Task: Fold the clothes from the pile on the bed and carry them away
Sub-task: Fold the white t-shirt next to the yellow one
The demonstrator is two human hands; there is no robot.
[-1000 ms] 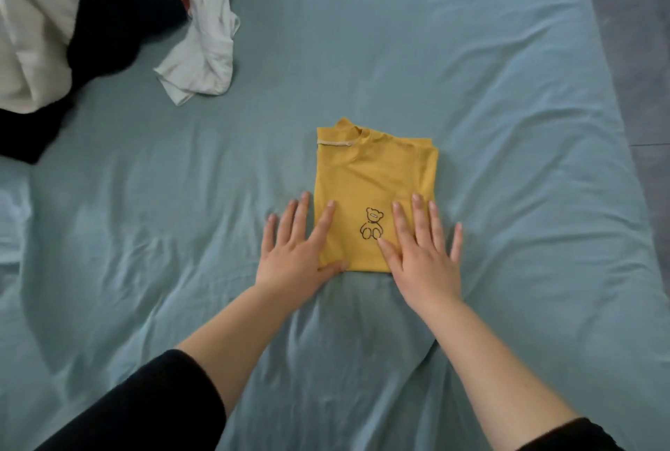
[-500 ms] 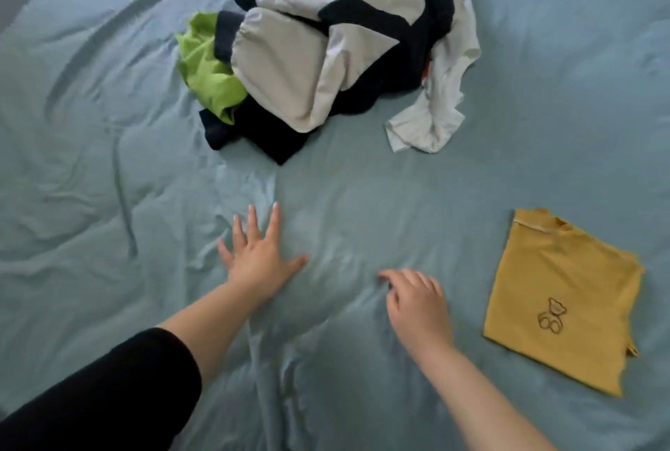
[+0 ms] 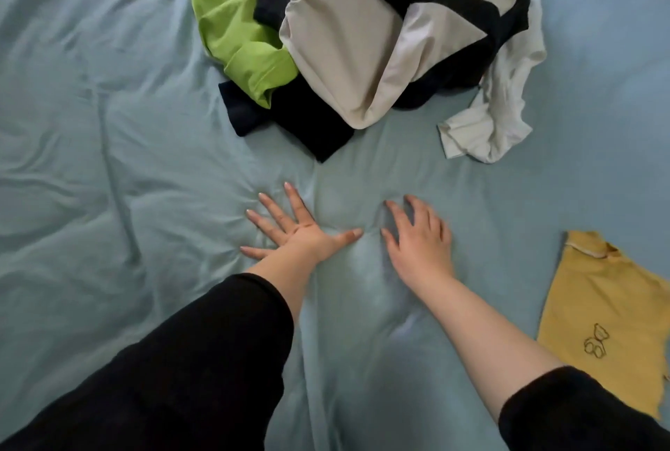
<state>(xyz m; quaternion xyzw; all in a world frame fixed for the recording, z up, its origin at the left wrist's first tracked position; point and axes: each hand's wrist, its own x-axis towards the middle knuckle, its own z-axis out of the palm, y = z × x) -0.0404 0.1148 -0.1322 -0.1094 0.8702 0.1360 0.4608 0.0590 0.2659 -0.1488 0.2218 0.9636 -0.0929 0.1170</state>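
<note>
A pile of clothes lies at the top middle of the blue bed sheet: a lime green garment, dark navy pieces, a cream one and a white one trailing to the right. A folded yellow shirt with a small bear print lies flat at the right edge. My left hand presses flat on the sheet with fingers spread, just below the pile. My right hand rests beside it, fingers bent and apart, holding nothing. Both hands are well left of the yellow shirt.
The sheet is wrinkled, with creases running out from under my hands and across the left half. Black sleeves cover both forearms at the bottom of the view.
Both hands left the folded yellow shirt and moved left onto bare sheet below the pile. The view swung left, so the shirt now sits at the right edge.
</note>
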